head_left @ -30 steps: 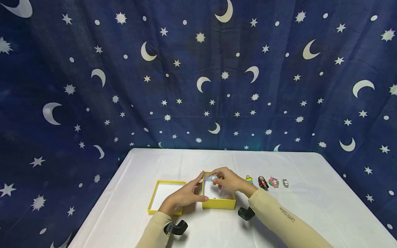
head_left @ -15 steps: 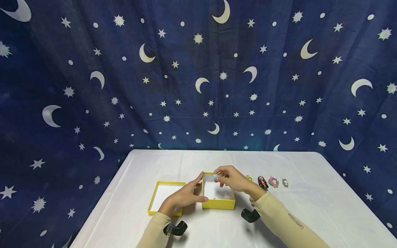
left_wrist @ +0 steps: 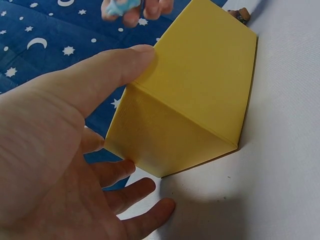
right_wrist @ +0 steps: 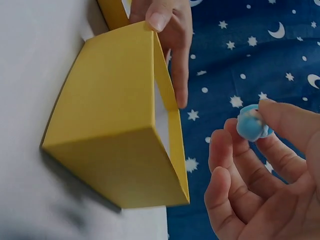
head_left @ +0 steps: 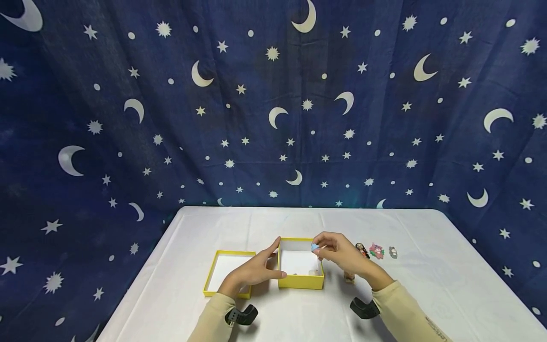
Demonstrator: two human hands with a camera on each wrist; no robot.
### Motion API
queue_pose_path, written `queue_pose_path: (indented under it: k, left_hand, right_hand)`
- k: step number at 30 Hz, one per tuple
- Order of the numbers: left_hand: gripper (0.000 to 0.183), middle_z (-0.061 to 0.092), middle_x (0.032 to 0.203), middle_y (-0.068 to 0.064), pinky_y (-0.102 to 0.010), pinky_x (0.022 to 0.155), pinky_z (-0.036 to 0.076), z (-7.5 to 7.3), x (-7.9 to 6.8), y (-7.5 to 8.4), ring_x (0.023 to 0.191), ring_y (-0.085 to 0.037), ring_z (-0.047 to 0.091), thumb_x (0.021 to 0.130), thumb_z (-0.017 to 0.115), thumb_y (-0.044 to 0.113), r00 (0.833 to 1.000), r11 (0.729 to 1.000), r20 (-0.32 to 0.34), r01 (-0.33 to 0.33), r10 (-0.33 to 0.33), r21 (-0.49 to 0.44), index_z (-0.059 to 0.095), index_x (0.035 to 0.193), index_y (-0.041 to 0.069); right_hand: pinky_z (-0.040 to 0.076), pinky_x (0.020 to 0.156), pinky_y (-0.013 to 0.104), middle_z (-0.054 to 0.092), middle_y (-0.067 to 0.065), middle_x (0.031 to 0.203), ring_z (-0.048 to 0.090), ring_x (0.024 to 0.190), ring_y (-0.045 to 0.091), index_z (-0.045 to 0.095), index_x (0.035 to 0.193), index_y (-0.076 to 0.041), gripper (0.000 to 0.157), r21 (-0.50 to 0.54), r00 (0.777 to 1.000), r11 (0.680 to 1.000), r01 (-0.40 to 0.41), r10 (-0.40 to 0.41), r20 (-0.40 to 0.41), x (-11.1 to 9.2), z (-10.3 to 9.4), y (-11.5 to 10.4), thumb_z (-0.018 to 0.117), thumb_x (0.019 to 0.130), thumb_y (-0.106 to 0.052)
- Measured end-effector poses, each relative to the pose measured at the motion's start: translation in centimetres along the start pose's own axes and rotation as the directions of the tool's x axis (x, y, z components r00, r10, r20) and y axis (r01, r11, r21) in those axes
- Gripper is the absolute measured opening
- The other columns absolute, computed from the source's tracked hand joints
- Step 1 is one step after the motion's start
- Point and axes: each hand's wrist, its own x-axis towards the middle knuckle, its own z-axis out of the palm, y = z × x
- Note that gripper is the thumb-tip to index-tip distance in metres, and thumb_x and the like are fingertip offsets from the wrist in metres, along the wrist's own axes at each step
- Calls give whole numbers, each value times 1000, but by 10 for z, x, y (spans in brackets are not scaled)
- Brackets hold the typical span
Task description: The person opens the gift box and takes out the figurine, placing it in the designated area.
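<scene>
A yellow box (head_left: 300,282) with a white inside stands without its lid on the white table. My left hand (head_left: 251,271) steadies its left side, thumb (left_wrist: 127,62) at the near top corner and index finger stretched to the far corner. Above the box's right rim, my right hand (head_left: 339,251) pinches a small light-blue figurine (right_wrist: 251,124) between thumb and fingers. A small pale item (head_left: 314,272) lies inside the box by the right front corner; its kind is unclear.
The shallow yellow lid (head_left: 228,266) lies left of the box. To the right, a row holds a dark-haired figurine (head_left: 362,249), a pink-and-green one (head_left: 377,251) and a grey one (head_left: 393,252). Right of the box is a small brown figurine (head_left: 349,277). A patterned curtain (head_left: 273,118) hangs behind.
My right hand has lifted the light-blue figurine from inside the box and moved it right, over the right rim. The brown figurine has come into view. My left hand stays on the box.
</scene>
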Motion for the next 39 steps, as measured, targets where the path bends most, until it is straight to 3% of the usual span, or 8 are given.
queue_pose_path:
  k: [2, 5, 9, 11, 18, 26, 32, 39]
  left_hand:
    - [101, 24, 169, -6, -63, 124, 19, 0, 0, 0, 154, -35, 28, 88, 79, 28, 1000, 1000, 1, -3, 3, -3, 12, 164, 32]
    - [101, 24, 169, -6, -63, 124, 20, 0, 0, -1, 154, -35, 28, 88, 79, 29, 1000, 1000, 5, -2, 2, -1, 11, 163, 35]
    - [101, 23, 169, -6, -62, 124, 22, -2, 0, 0, 154, -35, 29, 88, 79, 31, 1000, 1000, 6, 0, 0, 23, 11, 163, 36]
    - [102, 23, 170, -6, -61, 124, 23, -3, 0, 0, 154, -34, 29, 88, 79, 32, 1000, 999, 8, -8, 8, 39, 10, 163, 36]
    - [102, 23, 170, -7, -60, 124, 23, -4, 0, 2, 154, -34, 29, 89, 78, 30, 1000, 998, 11, -24, 23, 55, 9, 164, 31]
    - [102, 24, 169, -9, -60, 124, 24, -3, -1, 2, 154, -36, 30, 89, 78, 31, 1000, 999, 19, -15, 14, 44, 10, 164, 31]
    - [102, 22, 170, -7, -60, 124, 24, -5, -1, 0, 153, -35, 30, 88, 78, 31, 1000, 999, 15, -12, 11, 32, 10, 164, 30]
    - [102, 21, 170, -6, -61, 123, 25, -4, -1, 1, 153, -36, 31, 88, 78, 31, 1000, 1000, 25, -16, 16, 25, 10, 164, 31]
  right_hand:
    - [57, 76, 29, 68, 23, 109, 68, 89, 25, 61, 117, 5, 28, -5, 1000, 1000, -10, 10, -11, -7, -4, 2, 63, 100, -18]
    - [56, 67, 28, 68, 23, 107, 67, 87, 16, 61, 116, 5, 29, -3, 1000, 1000, -16, 16, -26, -16, -11, 5, 64, 100, -18]
    - [56, 62, 28, 68, 13, 100, 66, 82, 10, 62, 113, 4, 26, -6, 998, 1000, 3, -3, -57, -28, -19, 11, 65, 99, -18]
    - [58, 72, 29, 68, 12, 100, 67, 83, 12, 63, 113, 4, 25, -23, 997, 1000, 16, -18, -77, -33, -23, 14, 65, 99, -18]
    - [57, 76, 27, 68, 17, 107, 70, 86, 13, 64, 113, 6, 26, -61, 992, 998, 25, -32, -119, -48, -37, 24, 64, 100, -16]
    - [57, 74, 27, 68, 3, 101, 68, 84, 8, 62, 115, 10, 26, -33, 988, 999, 15, -19, -151, -63, -49, 34, 62, 100, -12]
    - [59, 74, 28, 68, -1, 100, 68, 84, 9, 60, 116, 12, 26, -15, 989, 999, 30, -32, -144, -65, -60, 41, 61, 100, -9]
    - [60, 78, 26, 72, 10, 100, 69, 87, 6, 61, 113, 12, 24, -46, 997, 998, -35, 31, -72, -74, -77, 54, 63, 98, -7]
